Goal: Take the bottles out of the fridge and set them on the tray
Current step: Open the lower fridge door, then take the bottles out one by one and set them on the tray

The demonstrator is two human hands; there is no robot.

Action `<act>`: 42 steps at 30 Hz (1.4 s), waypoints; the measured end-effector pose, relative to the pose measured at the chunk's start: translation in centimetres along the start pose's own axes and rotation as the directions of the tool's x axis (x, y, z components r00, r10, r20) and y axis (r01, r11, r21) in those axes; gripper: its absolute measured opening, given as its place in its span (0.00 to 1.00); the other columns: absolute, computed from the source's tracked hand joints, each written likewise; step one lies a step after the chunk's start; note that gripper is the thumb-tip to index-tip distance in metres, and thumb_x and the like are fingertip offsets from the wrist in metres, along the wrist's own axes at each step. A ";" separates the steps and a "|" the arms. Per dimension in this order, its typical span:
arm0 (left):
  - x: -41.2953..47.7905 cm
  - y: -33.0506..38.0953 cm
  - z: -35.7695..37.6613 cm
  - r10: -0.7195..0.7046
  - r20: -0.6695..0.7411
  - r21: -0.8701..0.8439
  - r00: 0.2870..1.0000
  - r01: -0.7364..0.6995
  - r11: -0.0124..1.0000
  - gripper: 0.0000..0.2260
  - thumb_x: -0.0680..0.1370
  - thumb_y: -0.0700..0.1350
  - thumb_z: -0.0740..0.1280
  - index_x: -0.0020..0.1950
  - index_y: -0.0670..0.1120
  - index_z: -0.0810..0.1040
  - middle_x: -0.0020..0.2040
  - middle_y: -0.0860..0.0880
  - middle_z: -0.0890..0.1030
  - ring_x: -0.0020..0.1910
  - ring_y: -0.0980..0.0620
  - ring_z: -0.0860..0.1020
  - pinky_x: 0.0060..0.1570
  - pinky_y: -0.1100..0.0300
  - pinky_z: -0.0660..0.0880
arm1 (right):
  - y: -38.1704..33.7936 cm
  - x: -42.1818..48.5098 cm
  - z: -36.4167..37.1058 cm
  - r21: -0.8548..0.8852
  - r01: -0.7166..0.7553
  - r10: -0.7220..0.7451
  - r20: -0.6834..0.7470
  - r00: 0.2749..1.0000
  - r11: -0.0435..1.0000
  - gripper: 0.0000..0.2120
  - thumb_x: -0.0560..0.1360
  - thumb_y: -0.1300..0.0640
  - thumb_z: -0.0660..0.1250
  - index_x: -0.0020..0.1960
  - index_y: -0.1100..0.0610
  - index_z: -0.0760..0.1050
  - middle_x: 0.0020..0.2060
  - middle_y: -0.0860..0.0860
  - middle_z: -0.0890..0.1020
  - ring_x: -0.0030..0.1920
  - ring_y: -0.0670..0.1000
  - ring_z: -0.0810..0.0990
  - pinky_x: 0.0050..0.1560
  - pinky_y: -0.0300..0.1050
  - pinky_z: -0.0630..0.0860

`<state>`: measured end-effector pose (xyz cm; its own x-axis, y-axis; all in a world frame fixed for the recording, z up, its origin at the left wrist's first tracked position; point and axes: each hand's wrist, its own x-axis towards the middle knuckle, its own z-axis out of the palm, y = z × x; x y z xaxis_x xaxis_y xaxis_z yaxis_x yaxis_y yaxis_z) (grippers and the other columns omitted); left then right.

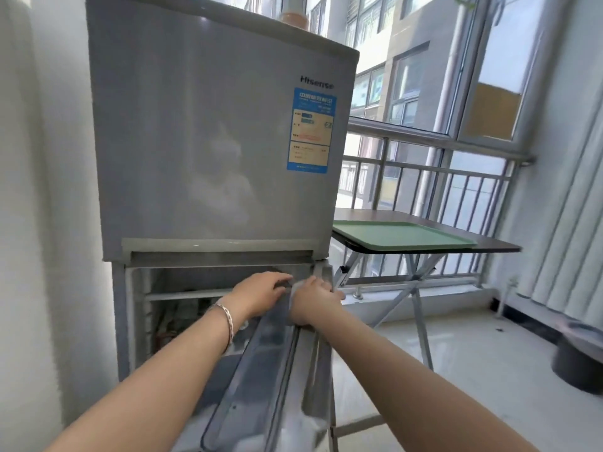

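A silver two-door fridge [202,141] stands in front of me with its upper door closed. Its lower door [261,370] is swung open toward me, hinged on the right. My left hand [261,291] rests on the door's top edge from the inner side, fingers over it. My right hand [315,300] grips the same top edge from the outer side. Inside the lower compartment [182,308] I see a shelf and blurred items; no bottle is plainly visible. A green tray [401,234] lies on a folding table to the right of the fridge.
The dark folding table [489,243] stands on crossed metal legs beside a window railing [424,177]. A dark bin [577,360] sits on the tiled floor at the right. A white wall is at the left, and something stands on top of the fridge.
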<state>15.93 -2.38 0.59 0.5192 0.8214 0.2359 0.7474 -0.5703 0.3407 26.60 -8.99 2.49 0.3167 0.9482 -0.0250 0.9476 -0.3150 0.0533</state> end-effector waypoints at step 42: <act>2.7 -2.7 5.3 -0.186 0.104 0.187 0.977 0.165 0.969 0.18 0.79 0.53 0.58 0.67 0.51 0.72 0.68 0.46 0.75 0.67 0.43 0.72 0.63 0.47 0.72 | 0.3 5.9 5.8 0.263 0.275 -0.223 -0.212 0.951 0.925 0.22 0.73 0.54 0.62 0.66 0.59 0.69 0.63 0.61 0.75 0.64 0.63 0.72 0.62 0.55 0.71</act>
<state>17.51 1.39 -4.49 0.4113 0.9086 0.0728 0.8867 -0.4173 0.1989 29.01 -3.73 -3.43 0.0809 0.9810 0.1763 0.9747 -0.0409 -0.2197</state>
